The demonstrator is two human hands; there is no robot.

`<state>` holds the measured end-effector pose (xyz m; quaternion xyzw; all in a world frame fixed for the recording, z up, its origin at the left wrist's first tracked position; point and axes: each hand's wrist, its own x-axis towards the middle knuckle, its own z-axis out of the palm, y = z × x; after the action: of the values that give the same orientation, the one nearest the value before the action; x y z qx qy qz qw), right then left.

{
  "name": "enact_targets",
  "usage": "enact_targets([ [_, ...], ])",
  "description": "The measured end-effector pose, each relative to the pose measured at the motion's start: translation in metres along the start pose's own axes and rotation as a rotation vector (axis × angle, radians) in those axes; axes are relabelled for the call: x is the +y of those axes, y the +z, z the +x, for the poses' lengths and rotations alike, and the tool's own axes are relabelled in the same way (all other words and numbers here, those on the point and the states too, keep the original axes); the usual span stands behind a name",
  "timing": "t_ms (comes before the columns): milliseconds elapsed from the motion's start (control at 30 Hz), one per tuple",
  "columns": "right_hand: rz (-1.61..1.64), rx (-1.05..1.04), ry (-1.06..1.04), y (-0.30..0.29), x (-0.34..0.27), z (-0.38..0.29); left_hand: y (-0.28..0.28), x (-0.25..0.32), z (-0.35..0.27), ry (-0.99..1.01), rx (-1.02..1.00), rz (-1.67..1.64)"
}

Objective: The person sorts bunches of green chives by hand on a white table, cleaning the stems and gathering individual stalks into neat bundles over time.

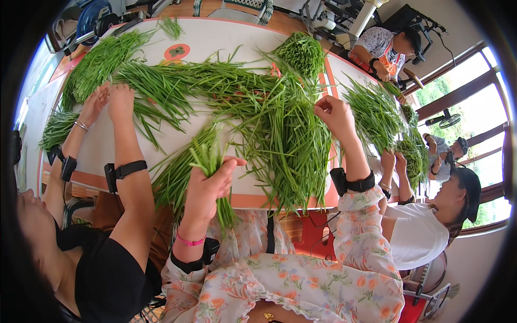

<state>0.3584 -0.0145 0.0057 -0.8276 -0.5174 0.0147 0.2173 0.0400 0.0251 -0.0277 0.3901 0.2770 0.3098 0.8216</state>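
Note:
My left hand is closed around a small bunch of garlic chives. Cut ends stick up above the fist, and blades hang out below it at the table's near edge. Beside that hand, to the left, lies a loose spread of chives. My right hand is raised at the right edge of a large heap of chives, its thumb and forefinger pinched together. Whether a thin blade is between those fingertips is too fine to tell.
The white table has an orange border. More chives lie at its far left, and a bundle stands at the back. Red ties show in the middle heap. People work close by on both sides; a co-worker's hands are at left.

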Motion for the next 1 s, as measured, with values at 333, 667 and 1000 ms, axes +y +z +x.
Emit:
enact_targets([
  [333, 0.031, 0.246, -0.130, -0.020, -0.014, -0.033, 0.062, -0.015, 0.082, 0.126, 0.025, 0.158],
  [667, 0.208, 0.189, -0.133, -0.017, -0.027, -0.060, 0.115, -0.007, 0.125, 0.267, -0.043, 0.327],
  [1000, 0.027, 0.131, -0.094, -0.008, -0.008, -0.065, 0.087, 0.038, 0.098, 0.371, 0.126, 0.061],
])
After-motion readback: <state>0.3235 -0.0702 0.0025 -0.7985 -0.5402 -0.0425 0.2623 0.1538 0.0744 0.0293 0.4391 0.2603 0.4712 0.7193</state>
